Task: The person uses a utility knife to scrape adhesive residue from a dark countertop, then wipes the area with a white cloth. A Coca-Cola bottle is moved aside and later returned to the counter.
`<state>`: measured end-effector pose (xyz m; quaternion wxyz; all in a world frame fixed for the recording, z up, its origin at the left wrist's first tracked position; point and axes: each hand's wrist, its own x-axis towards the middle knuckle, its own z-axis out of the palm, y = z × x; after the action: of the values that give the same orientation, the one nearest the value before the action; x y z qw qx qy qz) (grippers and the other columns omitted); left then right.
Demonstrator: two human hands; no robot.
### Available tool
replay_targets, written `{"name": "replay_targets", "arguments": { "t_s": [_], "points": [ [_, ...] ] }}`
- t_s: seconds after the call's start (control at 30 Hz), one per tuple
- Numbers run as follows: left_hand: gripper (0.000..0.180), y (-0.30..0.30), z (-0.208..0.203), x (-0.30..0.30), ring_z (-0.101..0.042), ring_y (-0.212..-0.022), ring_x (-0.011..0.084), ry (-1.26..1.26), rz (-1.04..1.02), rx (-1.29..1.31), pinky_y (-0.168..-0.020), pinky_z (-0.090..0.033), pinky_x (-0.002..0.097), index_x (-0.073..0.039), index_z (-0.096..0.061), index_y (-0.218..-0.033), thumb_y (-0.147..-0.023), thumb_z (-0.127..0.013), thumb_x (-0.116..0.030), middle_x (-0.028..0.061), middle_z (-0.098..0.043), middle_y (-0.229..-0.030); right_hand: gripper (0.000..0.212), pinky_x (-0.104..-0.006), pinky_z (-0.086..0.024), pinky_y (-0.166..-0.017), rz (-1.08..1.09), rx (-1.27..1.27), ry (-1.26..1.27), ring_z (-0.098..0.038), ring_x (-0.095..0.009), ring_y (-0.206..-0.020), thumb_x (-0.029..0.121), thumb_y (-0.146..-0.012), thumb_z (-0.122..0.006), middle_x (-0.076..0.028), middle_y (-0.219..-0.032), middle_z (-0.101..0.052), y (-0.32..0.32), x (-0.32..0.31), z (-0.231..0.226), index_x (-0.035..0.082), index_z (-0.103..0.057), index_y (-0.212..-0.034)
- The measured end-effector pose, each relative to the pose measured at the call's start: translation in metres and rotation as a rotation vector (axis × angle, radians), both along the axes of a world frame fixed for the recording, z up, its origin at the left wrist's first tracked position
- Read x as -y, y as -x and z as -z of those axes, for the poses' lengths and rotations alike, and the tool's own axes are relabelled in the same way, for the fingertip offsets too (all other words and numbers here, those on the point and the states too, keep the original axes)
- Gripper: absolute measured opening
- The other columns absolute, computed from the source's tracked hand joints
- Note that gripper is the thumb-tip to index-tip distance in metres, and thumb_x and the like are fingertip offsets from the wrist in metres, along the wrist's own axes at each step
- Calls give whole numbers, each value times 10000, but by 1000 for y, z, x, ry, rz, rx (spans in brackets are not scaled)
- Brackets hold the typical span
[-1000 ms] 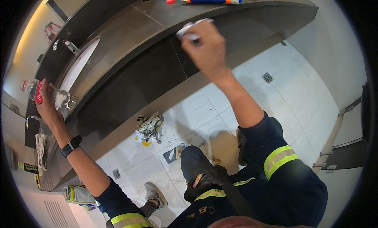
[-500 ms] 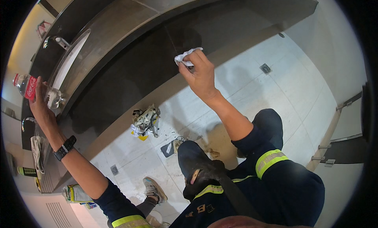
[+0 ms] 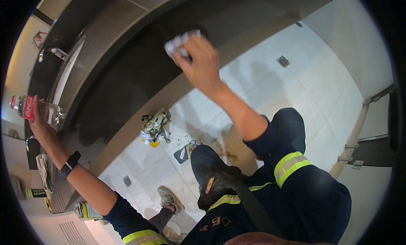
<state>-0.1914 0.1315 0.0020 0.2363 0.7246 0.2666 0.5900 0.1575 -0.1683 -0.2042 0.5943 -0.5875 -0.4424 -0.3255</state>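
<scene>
My left hand (image 3: 41, 127) is wrapped round a clear plastic bottle (image 3: 29, 108) with a red label and red cap. It holds the bottle tilted on its side beside the dark counter's edge, near the sink (image 3: 67, 73). At the front panel (image 3: 127, 78) of the counter, my right hand (image 3: 201, 61) pinches a crumpled white wipe (image 3: 175, 45). Both hand and wipe are blurred by motion. Whether the wipe is tissue or cloth, I cannot tell. The wipe appears to be against the dark panel.
A chrome tap (image 3: 58, 53) stands by the sink. On the pale tiled floor lie a crumpled heap of rags (image 3: 156, 125) and a dark flat object (image 3: 181, 156). A sneaker (image 3: 170, 199) rests near a white bucket (image 3: 172, 230). A light cloth (image 3: 43, 172) hangs at the left.
My right hand has moved up and left across the dark panel with the wipe. The bottle in my left hand sits slightly lower in view, and the whole view has shifted a little.
</scene>
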Motion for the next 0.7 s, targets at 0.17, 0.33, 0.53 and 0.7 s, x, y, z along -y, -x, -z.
{"name": "replay_targets", "arguments": {
  "t_s": [0.17,0.33,0.53,0.7],
  "points": [
    [397,10,-4,-1,-647,-1227,243,-60,-31,-91,-1067,-501,390,-24,-664,-1359,-1040,-643,-260,162,-661,-1296,180,-431,-510,-708,24,72,-92,-620,-310,-832,167,-788,-809,-63,-887,-640,-5,-7,-24,115,-689,-912],
    [393,9,-2,3,-645,-1226,241,-101,-39,-165,-1081,-494,397,-37,-668,-1371,-1062,-598,-269,181,-656,-1315,172,-427,-524,-735,40,-172,41,-641,-317,-836,149,-766,-830,-83,-874,-672,-4,17,67,99,-691,-855],
    [400,1,0,5,-653,-1194,236,-59,-42,-99,-1066,-501,399,-60,-666,-1387,-1079,-559,-293,182,-670,-1287,164,-435,-529,-752,2,-303,-74,-657,-300,-851,139,-739,-829,-75,-900,-693,8,4,66,130,-696,-834],
    [396,15,-6,0,-654,-1189,242,-140,-95,-221,-1044,-515,393,-47,-645,-1405,-1098,-523,-265,183,-675,-1277,204,-430,-521,-757,-74,-72,55,-645,-293,-880,169,-715,-844,-58,-903,-693,45,-13,55,140,-691,-848]
  ]
}}
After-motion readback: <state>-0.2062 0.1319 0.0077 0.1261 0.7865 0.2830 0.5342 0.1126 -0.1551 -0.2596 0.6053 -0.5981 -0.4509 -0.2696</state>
